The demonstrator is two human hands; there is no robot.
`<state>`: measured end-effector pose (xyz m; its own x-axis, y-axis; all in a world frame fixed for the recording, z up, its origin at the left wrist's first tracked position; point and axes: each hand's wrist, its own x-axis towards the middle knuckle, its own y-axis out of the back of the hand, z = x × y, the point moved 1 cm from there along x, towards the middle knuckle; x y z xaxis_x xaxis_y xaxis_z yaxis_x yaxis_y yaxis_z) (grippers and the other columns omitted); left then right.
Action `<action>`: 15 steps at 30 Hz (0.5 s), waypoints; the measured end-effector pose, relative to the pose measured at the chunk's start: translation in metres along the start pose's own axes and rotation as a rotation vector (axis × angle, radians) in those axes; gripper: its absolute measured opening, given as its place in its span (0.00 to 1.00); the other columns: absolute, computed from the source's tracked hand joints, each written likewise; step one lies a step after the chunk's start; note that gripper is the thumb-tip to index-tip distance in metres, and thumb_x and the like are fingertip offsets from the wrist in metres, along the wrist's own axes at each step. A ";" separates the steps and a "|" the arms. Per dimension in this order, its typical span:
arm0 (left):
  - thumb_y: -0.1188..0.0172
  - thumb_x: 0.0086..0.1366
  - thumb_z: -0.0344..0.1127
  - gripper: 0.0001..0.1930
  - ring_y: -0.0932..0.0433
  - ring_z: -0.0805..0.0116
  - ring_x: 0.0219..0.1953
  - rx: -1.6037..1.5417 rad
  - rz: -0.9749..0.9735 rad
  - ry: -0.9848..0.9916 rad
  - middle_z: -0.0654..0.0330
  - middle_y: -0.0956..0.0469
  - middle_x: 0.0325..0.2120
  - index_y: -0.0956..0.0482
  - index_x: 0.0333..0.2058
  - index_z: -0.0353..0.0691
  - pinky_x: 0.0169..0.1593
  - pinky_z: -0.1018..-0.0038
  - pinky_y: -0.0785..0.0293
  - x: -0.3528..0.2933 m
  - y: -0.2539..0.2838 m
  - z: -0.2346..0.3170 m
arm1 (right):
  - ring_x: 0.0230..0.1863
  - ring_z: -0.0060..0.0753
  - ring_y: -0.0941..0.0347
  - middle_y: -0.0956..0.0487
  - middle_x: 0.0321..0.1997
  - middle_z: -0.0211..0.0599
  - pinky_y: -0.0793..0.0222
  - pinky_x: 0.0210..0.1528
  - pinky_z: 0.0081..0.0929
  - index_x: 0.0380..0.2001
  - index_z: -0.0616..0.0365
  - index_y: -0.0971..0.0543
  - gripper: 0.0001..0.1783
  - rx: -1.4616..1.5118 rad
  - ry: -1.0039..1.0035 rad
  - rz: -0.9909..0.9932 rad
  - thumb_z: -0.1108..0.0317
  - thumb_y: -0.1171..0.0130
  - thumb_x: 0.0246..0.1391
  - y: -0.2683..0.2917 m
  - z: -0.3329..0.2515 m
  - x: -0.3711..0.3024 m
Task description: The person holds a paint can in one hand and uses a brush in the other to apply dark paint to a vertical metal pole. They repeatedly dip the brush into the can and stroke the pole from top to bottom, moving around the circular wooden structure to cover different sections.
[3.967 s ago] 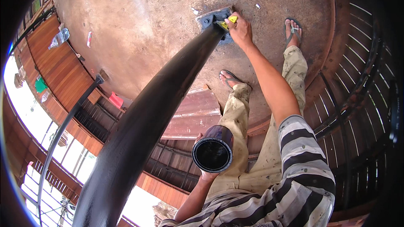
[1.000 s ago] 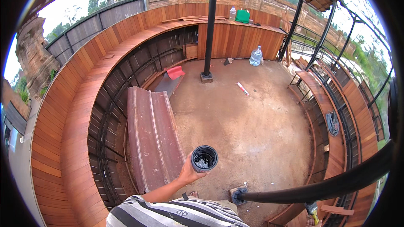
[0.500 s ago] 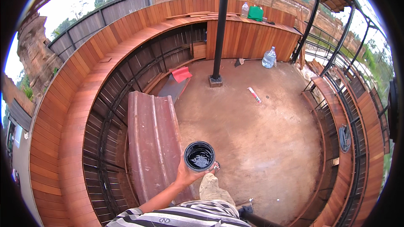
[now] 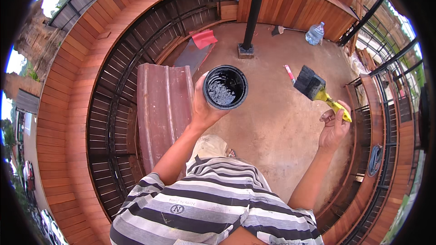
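In front of my body, my left hand (image 4: 203,104) is wrapped round the side of a round black paint pot (image 4: 206,91). Glossy black paint (image 4: 222,90) shows inside it and coats its inner wall. Off to the right, my right hand (image 4: 335,129) grips a paintbrush by its yellow handle (image 4: 335,105). The wide brush head (image 4: 310,82) is dark with black paint and points up and to the left, apart from the pot.
A curved wooden bench (image 4: 86,122) rings the floor. Ribbed reddish sheets (image 4: 163,104) lie on the left, near a black post (image 4: 255,13). A large water bottle (image 4: 314,34) stands by the far wooden counter (image 4: 295,7). A coiled hose (image 4: 375,159) hangs at right.
My right hand has come into view with the paintbrush. The pot in my left hand has moved up and slightly right, and the view has tilted downward.
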<state>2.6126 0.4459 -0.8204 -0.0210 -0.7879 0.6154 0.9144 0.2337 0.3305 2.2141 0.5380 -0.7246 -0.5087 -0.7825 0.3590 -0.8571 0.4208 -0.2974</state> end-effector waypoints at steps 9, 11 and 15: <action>0.09 0.43 0.37 0.63 0.27 0.39 0.70 0.023 0.063 -0.108 0.41 0.29 0.68 0.41 0.74 0.38 0.73 0.54 0.29 0.131 -0.062 -0.087 | 0.38 0.37 0.13 0.12 0.47 0.46 0.19 0.38 0.31 0.51 0.62 0.15 0.18 -0.406 0.375 -0.827 0.66 0.25 0.62 -0.213 0.032 0.133; 0.10 0.43 0.37 0.62 0.27 0.39 0.71 0.027 0.039 -0.140 0.40 0.29 0.69 0.41 0.74 0.37 0.73 0.53 0.29 0.159 -0.076 -0.126 | 0.39 0.41 0.13 0.12 0.45 0.43 0.19 0.39 0.33 0.49 0.60 0.15 0.18 -0.568 0.479 -0.982 0.70 0.23 0.57 -0.246 0.063 0.167; 0.12 0.45 0.34 0.60 0.30 0.36 0.73 -0.084 -0.055 -0.126 0.38 0.31 0.70 0.41 0.74 0.37 0.75 0.51 0.31 0.224 -0.105 -0.195 | 0.42 0.51 0.15 0.14 0.42 0.39 0.23 0.40 0.42 0.46 0.54 0.16 0.17 -0.833 0.350 -1.154 0.72 0.26 0.53 -0.315 0.122 0.230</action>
<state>2.5913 0.1338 -0.8572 -0.1176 -0.7195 0.6845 0.9410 0.1396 0.3084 2.3766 0.1692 -0.6565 0.5879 -0.7639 0.2662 -0.5303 -0.1155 0.8399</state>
